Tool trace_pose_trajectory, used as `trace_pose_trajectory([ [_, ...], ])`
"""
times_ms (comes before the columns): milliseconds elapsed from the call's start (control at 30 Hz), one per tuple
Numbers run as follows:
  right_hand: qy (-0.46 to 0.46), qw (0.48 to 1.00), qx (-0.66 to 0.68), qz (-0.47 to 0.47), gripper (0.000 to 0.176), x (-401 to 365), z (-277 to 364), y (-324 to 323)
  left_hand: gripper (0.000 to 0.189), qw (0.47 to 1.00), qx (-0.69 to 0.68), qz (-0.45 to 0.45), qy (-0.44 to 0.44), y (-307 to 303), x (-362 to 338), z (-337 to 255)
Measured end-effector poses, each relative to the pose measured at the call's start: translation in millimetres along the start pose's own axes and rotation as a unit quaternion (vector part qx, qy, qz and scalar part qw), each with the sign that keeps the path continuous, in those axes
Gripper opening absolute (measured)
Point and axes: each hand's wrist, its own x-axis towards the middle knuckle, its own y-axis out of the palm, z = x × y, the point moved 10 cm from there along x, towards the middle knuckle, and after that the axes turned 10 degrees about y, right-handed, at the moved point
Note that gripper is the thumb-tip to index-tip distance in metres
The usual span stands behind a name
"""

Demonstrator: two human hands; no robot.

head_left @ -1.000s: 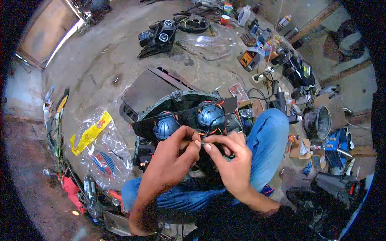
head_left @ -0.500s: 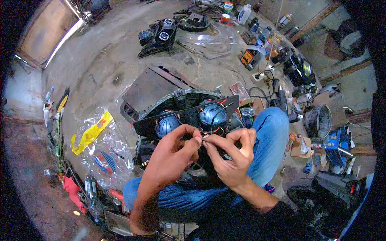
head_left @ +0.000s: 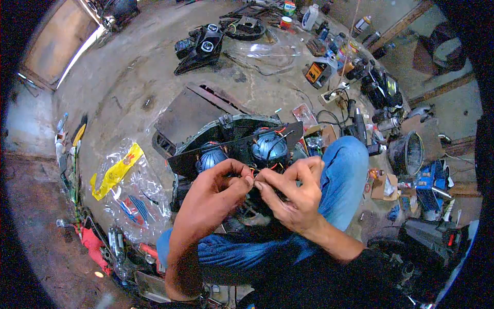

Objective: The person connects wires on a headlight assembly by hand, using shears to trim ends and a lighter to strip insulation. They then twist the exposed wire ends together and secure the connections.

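Observation:
My left hand [head_left: 208, 198] and my right hand [head_left: 296, 198] are both closed in a pinch, fingertips almost meeting over my lap. Thin electrical wires [head_left: 277, 166], red and yellow among them, run up to the fingertips, which hide the exact pinched ends. Just beyond lies a headlight housing [head_left: 225, 122] with a dark strip [head_left: 181, 162] across it. Two round blue lamp units sit in it: the left unit [head_left: 210, 157] is partly behind my left hand, and the right unit [head_left: 269, 148] shows more fully.
A flat dark panel [head_left: 186, 114] lies behind the housing. At left is a clear plastic bag [head_left: 149, 193] with a yellow strip [head_left: 117, 172]. A heat gun [head_left: 359, 123], bottles [head_left: 311, 17] and a metal cylinder [head_left: 406, 154] stand rightward. Another headlight [head_left: 207, 47] lies farther back.
Both hands have shifted slightly, still pinching close together. My right hand has turned a little and its fingers are more curled. The view has moved slightly.

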Motion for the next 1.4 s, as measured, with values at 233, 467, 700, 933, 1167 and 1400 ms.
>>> trace_pose_trajectory([
  [233,0.311,0.905,0.258,0.135,0.017,-7,-30,29,0.026,0.999,0.021,-0.023,0.021,-3,3,-7],
  [467,0.261,0.932,0.19,0.164,0.017,3,-33,17,0.026,0.999,0.003,-0.038,-0.005,-2,2,-4],
  [700,-0.036,0.997,0.055,0.043,0.024,30,-7,-17,0.024,0.999,-0.029,-0.025,-0.017,1,3,0],
  [933,-0.138,0.989,0.002,0.042,0.033,31,12,-13,0.024,0.999,-0.027,-0.025,-0.016,1,4,-1],
  [1167,-0.179,0.983,-0.003,0.037,0.034,32,14,-14,0.024,0.999,-0.029,-0.041,-0.011,1,4,2],
  [1400,-0.208,0.977,-0.017,0.053,0.028,31,13,-13,0.024,0.999,-0.027,-0.029,-0.018,1,4,5],
])
